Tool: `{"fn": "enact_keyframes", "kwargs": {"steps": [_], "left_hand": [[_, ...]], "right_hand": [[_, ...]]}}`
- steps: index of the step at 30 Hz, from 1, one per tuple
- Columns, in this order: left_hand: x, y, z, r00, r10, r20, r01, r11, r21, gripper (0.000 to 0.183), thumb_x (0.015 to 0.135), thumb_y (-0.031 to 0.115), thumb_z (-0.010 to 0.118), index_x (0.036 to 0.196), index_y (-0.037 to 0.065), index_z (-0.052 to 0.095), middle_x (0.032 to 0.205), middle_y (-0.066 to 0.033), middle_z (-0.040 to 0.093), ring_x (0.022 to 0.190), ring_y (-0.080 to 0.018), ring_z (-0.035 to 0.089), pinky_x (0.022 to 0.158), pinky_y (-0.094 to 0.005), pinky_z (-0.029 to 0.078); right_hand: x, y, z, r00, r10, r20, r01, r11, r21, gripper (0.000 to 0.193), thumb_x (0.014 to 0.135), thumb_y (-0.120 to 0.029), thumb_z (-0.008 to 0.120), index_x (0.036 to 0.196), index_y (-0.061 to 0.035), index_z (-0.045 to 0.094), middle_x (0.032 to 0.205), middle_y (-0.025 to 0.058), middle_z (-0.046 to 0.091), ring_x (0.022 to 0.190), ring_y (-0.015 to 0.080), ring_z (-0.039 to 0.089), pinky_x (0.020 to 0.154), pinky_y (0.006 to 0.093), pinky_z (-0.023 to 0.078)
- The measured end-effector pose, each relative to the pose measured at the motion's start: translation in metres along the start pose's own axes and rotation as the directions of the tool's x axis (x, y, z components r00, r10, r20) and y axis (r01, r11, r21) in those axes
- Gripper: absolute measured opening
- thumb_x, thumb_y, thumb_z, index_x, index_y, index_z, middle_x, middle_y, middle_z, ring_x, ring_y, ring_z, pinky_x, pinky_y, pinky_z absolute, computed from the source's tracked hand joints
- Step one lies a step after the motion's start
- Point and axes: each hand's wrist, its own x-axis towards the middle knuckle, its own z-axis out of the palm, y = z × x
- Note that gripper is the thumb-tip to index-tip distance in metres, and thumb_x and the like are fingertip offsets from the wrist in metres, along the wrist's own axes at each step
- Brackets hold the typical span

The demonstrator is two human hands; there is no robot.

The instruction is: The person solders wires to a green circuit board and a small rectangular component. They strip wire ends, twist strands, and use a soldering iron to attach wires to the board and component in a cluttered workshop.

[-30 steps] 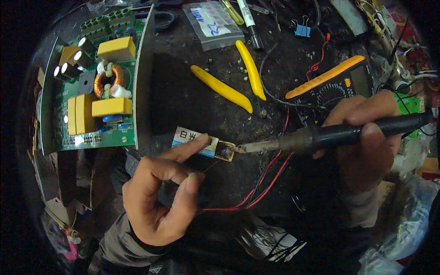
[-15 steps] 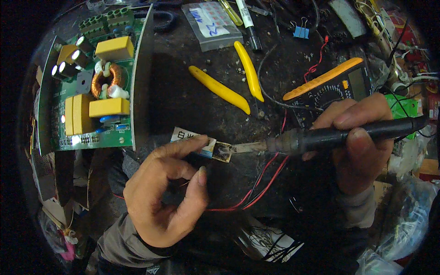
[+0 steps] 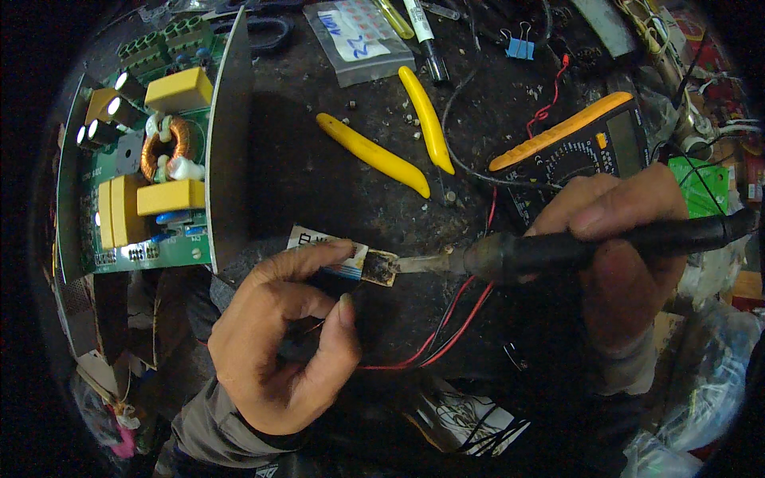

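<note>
My right hand (image 3: 617, 239) is wrapped around the black handle of a soldering iron (image 3: 550, 253). The iron points left, and its pale, worn tip reaches the dark, stained inside of a small open box (image 3: 379, 268). On that box's white and blue label side rests the index fingertip of my left hand (image 3: 279, 342). The left thumb is held away from the index finger, leaving a gap. A thin copper-coloured strand shows by the curled fingers; whether they hold it is unclear.
A green circuit board (image 3: 131, 171) in a metal frame stands at left. Yellow-handled pliers (image 3: 374, 155) lie beyond my hands, near a plastic bag (image 3: 362, 44) and marker (image 3: 426, 40). An orange-edged multimeter (image 3: 582, 151) sits behind my right hand. Red and black wires (image 3: 446, 338) cross below the iron.
The view has shifted slightly, moving most of the scene a little left. The soldering iron's tip stays at the small box, and my left finger keeps its place on it.
</note>
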Motion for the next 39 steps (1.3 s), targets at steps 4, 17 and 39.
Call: {"fn": "enact_keyframes", "kwargs": {"steps": [4,17,39], "left_hand": [[0.000,0.000,0.000,1.000,-0.002,0.005,0.002,1.000,-0.013,0.012,0.080,-0.001,0.068,0.081,-0.004,0.057,0.104,-0.0291,0.065,0.093,-0.0304,0.069,0.082,-0.0334,0.052],[0.001,0.000,0.002,1.000,0.012,-0.009,-0.012,1.000,0.006,0.013,0.079,-0.002,0.069,0.080,-0.003,0.056,0.102,-0.0287,0.066,0.091,-0.0311,0.069,0.082,-0.0335,0.052],[0.002,0.002,-0.001,1.000,-0.002,-0.003,0.002,1.000,0.014,0.014,0.079,-0.001,0.070,0.079,-0.003,0.055,0.099,-0.0286,0.067,0.089,-0.0301,0.071,0.076,-0.0309,0.054]], "right_hand": [[-0.002,0.001,0.004,0.998,-0.009,-0.058,0.010,1.000,0.020,0.027,0.094,-0.024,0.061,0.099,-0.0007,0.047,0.078,0.0230,0.063,0.061,0.0197,0.061,0.053,0.0277,0.052],[-0.002,0.007,0.006,0.992,-0.116,-0.056,0.114,0.993,-0.040,0.027,0.092,-0.024,0.062,0.097,-0.0011,0.048,0.074,0.0186,0.061,0.061,0.0189,0.058,0.052,0.0280,0.051],[-0.006,-0.004,-0.003,0.984,-0.160,0.073,0.168,0.977,-0.127,0.032,0.086,-0.031,0.066,0.096,-0.0061,0.049,0.074,0.0200,0.064,0.057,0.0221,0.057,0.052,0.0330,0.047]]}}
